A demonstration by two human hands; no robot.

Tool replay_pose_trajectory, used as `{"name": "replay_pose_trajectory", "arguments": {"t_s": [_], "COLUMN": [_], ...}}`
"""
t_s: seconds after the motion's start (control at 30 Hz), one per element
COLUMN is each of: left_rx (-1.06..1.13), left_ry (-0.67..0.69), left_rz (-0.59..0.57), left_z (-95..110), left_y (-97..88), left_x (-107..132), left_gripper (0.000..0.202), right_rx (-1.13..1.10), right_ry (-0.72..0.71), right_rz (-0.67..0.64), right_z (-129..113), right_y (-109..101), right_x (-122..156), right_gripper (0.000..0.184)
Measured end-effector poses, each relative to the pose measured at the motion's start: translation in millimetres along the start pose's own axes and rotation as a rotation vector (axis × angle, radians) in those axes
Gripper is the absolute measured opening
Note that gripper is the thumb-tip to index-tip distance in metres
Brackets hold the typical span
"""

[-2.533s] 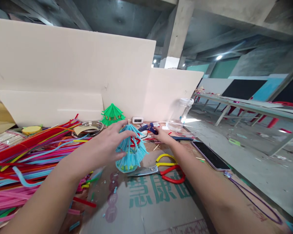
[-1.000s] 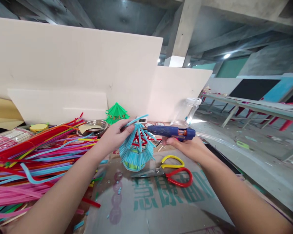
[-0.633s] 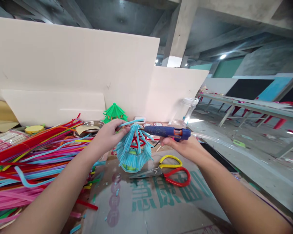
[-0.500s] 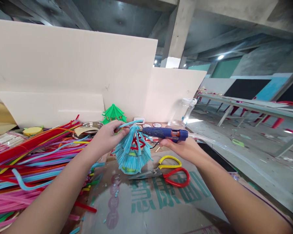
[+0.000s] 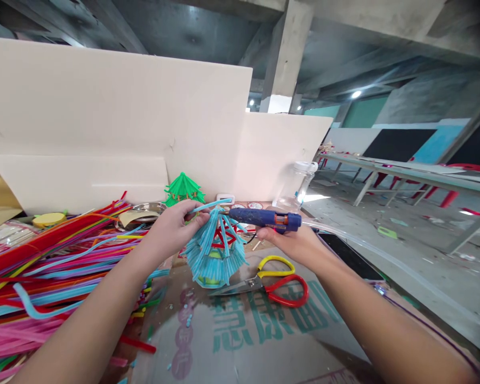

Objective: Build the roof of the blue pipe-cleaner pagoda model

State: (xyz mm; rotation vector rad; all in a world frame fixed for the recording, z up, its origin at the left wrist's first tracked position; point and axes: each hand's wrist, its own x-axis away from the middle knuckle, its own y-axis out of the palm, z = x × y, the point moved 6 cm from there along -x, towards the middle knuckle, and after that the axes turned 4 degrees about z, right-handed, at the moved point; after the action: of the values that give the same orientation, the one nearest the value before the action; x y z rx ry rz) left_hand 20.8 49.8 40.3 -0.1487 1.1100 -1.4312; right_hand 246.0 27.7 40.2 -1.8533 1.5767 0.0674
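Note:
My left hand is closed in a pinch on a light blue pipe cleaner, at the top of a small blue pavilion-shaped model made of pipe cleaners. Red zigzag strips show between its two roof tiers. A dark blue hot glue gun is gripped by my right hand, its nozzle pointing left and at the model's peak. Whether the nozzle touches the model I cannot tell. Scissors with one yellow and one red handle lie open just right of the model, on printed cardboard.
Piles of coloured pipe cleaners cover the left side. Behind stand a green roofed model, a metal bowl and a clear plastic bottle before white boards. A black tablet-like slab lies at the right edge.
The view has shifted slightly, moving the whole scene a little left. Both hands, the glue gun and the blue model keep nearly the same positions relative to one another.

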Motion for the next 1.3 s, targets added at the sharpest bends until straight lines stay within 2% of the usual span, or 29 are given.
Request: {"name": "replay_pose_trajectory", "arguments": {"t_s": [0.23,0.9,1.07,1.3], "left_rx": [0.017,0.019,0.004,-0.011], "left_ry": [-0.012,-0.044,-0.038,-0.04], "left_rz": [-0.011,-0.027,-0.016,-0.013], "left_z": [-1.5,-1.1,-0.9,0.3], "left_y": [0.4,-1.2,-1.7,-2.2], "left_x": [-0.3,0.1,-0.1,0.5], "left_gripper": [0.039,0.04,0.043,0.045], "right_rx": [-0.029,0.054,0.046,0.017], "right_ry": [-0.003,-0.044,-0.04,-0.029], "right_rz": [-0.011,0.008,0.041,0.024], "right_z": [-1.7,-2.2,-1.6,2.2], "right_y": [1.5,1.0,-0.4,0.8], "right_x": [-0.5,-2.5,-2.4,-1.7], "right_gripper": [0.039,0.027,0.029,0.033]}}
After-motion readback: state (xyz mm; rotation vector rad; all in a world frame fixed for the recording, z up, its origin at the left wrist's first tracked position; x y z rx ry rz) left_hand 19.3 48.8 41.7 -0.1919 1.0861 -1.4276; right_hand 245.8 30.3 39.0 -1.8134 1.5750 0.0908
